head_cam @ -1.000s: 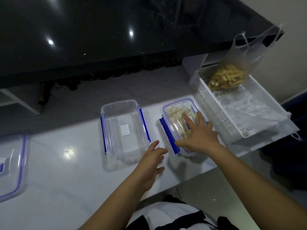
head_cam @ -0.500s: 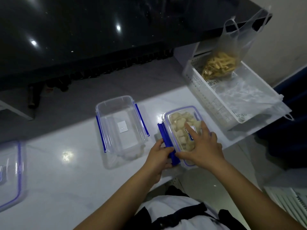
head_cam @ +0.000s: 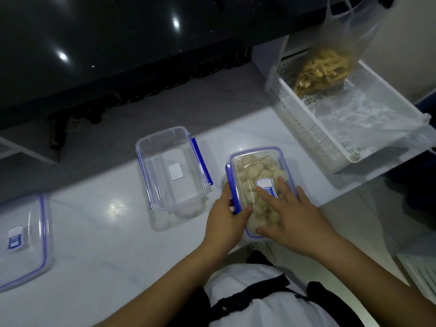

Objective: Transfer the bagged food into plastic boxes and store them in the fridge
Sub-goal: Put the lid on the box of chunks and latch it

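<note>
Spare lid (head_cam: 22, 239) far left, parked off the work area. Empty box (head_cam: 173, 172) centre, open, likely staged for the fries bag (head_cam: 323, 69) in the basket (head_cam: 304, 128). Full box (head_cam: 258, 185) at counter edge, lid on. Left hand (head_cam: 225, 220) curled, pinching the blue side clip (head_cam: 232, 188), probably latching. Right hand (head_cam: 291, 217) flat, fingers spread, pressing the lid, grasping nothing.

Filled box (head_cam: 257, 182): clear, blue-rimmed lid, blue clip, pale cream contents. Left of it, empty box (head_cam: 171, 171): clear, blue clips. Right of it, basket (head_cam: 304, 121): white, perforated; bagged food (head_cam: 323, 72): golden-yellow.
</note>
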The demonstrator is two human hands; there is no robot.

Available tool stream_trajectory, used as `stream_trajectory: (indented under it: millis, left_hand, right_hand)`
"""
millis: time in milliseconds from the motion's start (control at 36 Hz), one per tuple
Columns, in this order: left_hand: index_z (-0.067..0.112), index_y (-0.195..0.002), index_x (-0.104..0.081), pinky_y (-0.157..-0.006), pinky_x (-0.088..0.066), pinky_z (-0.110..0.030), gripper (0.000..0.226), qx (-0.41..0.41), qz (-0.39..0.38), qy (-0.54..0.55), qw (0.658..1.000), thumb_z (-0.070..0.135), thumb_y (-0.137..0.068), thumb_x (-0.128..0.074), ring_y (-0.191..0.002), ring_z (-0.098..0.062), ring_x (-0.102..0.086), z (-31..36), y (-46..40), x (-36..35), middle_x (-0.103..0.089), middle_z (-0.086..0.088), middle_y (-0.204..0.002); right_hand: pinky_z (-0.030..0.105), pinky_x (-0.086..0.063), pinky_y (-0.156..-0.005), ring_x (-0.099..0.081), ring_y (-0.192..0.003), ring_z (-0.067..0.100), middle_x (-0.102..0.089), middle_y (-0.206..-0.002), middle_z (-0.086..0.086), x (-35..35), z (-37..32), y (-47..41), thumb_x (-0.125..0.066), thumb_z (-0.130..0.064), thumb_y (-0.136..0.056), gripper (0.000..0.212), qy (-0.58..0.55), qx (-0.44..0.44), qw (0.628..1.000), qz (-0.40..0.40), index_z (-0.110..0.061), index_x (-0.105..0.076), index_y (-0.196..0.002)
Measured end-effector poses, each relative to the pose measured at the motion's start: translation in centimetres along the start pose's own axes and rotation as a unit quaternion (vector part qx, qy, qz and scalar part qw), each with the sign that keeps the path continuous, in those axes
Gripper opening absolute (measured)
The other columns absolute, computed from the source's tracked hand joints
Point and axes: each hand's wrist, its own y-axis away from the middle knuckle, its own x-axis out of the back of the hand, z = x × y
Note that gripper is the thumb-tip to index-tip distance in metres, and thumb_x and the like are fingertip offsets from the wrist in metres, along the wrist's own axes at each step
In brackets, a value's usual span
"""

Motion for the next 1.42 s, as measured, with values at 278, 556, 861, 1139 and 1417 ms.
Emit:
stream_trajectory:
  millis: [278, 556, 861, 1139, 1417]
  left_hand:
    - [0.055, -0.144, -0.035, -0.066, -0.061, -0.025, 0.078, 0.042, 0.015, 0.064, 0.997, 0.024, -0.087, -0.077, -0.095, -0.005, -0.069, -0.1, 0.0, 0.3, -0.064, 0.018, -0.108]
    - [0.049, -0.149, -0.035, -0.072, -0.064, -0.037, 0.082, 0.084, 0.031, 0.077, 0.993, 0.016, -0.086, -0.077, -0.099, -0.019, -0.072, 0.0, -0.1, 0.2, -0.064, 0.002, -0.115]
    - [0.051, -0.145, -0.039, -0.064, -0.060, -0.026, 0.085, 0.098, 0.028, 0.082, 0.991, 0.010, -0.083, -0.079, -0.084, -0.013, -0.076, 0.2, 0.4, 0.5, -0.065, 0.001, -0.114]
    - [0.051, -0.144, -0.041, -0.064, -0.061, -0.028, 0.085, 0.090, 0.058, 0.068, 0.992, 0.011, -0.081, -0.082, -0.085, -0.004, -0.073, -0.3, -0.4, 0.4, -0.066, 0.005, -0.109]
    - [0.060, -0.150, -0.002, -0.097, -0.044, -0.010, 0.112, -0.069, -0.009, -0.157, 0.985, 0.035, -0.078, -0.084, -0.143, 0.000, -0.024, 0.9, 0.6, -0.3, 0.009, 0.029, -0.159]
  right_hand:
    - [0.034, -0.026, -0.114, -0.017, -0.148, 0.008, -0.011, -0.161, -0.022, 2.2, 3.2, 0.1, -0.074, -0.051, -0.080, 0.084, -0.254, 0.064, 0.957, 0.121, -0.065, -0.020, -0.143]
    - [0.031, -0.053, -0.060, -0.074, -0.071, 0.015, -0.078, -0.097, 0.000, 2.6, 7.2, -2.6, -0.087, -0.038, -0.049, 0.099, -0.598, -0.101, 0.791, -0.078, -0.037, -0.048, -0.140]
    - [0.022, -0.056, -0.052, -0.075, -0.073, 0.011, -0.077, -0.097, 0.006, 2.5, 8.2, -2.2, -0.076, 0.001, -0.080, 0.046, -0.613, -0.089, 0.783, 0.054, -0.011, -0.066, -0.124]
    - [0.049, -0.059, -0.084, -0.071, -0.095, 0.017, -0.074, -0.106, -0.013, 1.4, 6.8, -2.7, -0.078, -0.028, -0.074, 0.041, -0.417, -0.049, 0.892, 0.168, -0.057, -0.062, -0.099]
    - [0.038, -0.048, -0.101, -0.052, -0.126, 0.014, -0.047, -0.149, -0.005, 2.9, 6.9, -2.0, -0.076, -0.022, -0.085, 0.060, -0.332, 0.071, 0.915, 0.216, -0.031, -0.054, -0.140]
